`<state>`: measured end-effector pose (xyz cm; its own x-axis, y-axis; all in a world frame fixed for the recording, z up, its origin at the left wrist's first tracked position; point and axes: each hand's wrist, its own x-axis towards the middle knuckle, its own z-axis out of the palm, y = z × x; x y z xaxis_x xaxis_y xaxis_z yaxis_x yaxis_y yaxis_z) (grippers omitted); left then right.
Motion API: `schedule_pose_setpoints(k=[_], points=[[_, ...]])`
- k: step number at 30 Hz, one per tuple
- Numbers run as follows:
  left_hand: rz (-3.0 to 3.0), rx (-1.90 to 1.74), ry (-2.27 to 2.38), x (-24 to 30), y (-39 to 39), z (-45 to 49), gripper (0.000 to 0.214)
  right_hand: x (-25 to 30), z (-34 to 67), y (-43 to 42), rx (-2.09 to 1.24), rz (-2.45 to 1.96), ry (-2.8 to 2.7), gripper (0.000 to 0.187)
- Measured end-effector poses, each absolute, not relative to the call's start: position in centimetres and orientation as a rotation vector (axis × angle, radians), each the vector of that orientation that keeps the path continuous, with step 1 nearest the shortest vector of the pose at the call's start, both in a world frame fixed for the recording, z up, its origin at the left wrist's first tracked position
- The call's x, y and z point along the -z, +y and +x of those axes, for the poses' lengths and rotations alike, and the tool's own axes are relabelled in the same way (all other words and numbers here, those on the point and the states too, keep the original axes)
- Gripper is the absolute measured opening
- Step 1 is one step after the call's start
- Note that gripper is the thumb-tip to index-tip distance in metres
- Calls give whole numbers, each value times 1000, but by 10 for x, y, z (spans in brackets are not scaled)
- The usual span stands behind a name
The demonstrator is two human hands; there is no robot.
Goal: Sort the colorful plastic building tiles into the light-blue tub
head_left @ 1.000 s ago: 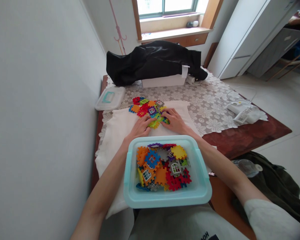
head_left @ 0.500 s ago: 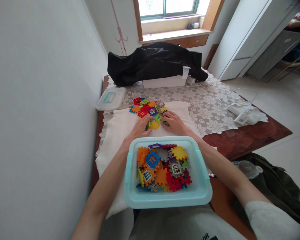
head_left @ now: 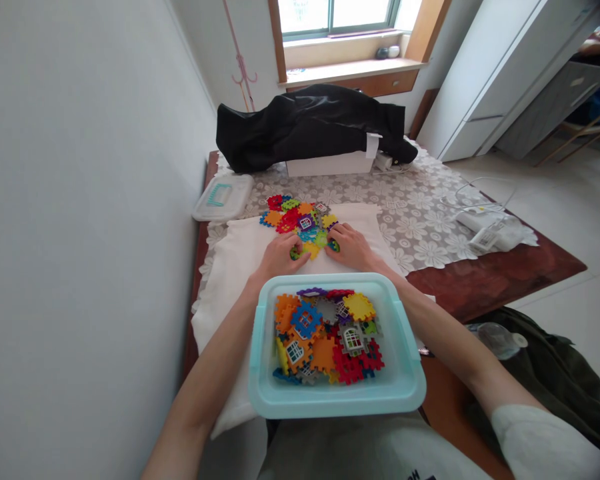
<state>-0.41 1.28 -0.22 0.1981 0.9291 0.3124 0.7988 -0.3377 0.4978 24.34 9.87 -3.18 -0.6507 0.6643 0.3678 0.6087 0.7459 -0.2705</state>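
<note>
My left hand (head_left: 282,255) is closed around a green interlocking toy tile (head_left: 295,253), its fingers partly covering it. Across from it, my right hand (head_left: 353,247) grips a dark blue and green tile (head_left: 333,245) with curled fingers. A yellow notched tile (head_left: 311,251) lies between the two hands, near the left thumb. Just beyond my fingers, a loose pile of colourful tiles (head_left: 290,218) spreads over the white cloth (head_left: 240,267). A purple tile with a white window (head_left: 306,223) is among them. Exact joints between the tiles near my fingers are too small to tell.
A pale blue tub (head_left: 410,393) full of similar tiles stands close to my body, between my forearms. Its clear lid (head_left: 237,193) lies at the left by the wall. Black fabric (head_left: 310,120) covers a white box at the back. A plastic packet (head_left: 500,230) rests at the right.
My left fingers have curled further over the green tile, which now sits more flatly in them. The right hand has shifted very slightly, still gripping its tile.
</note>
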Motion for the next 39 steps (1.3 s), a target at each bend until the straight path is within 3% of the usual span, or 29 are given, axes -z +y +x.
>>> schedule_pose_setpoints(k=[10,17,23,32,39], points=[[2368,-715,1710,6,14,-5,17,33,242,96,-168,-1003,-2444,7],[2345,-716,1763,4,12,-4,17,32,240,92,-132,-1069,-2417,18],[2329,-673,1758,2,10,-4,12,29,239,92,-167,-1131,-2406,10],[2381,-540,1732,3,9,-5,34,30,241,94,-160,-1115,-2336,12],[2343,-540,1775,4,8,-6,21,32,248,105,-350,-1127,-2104,24]])
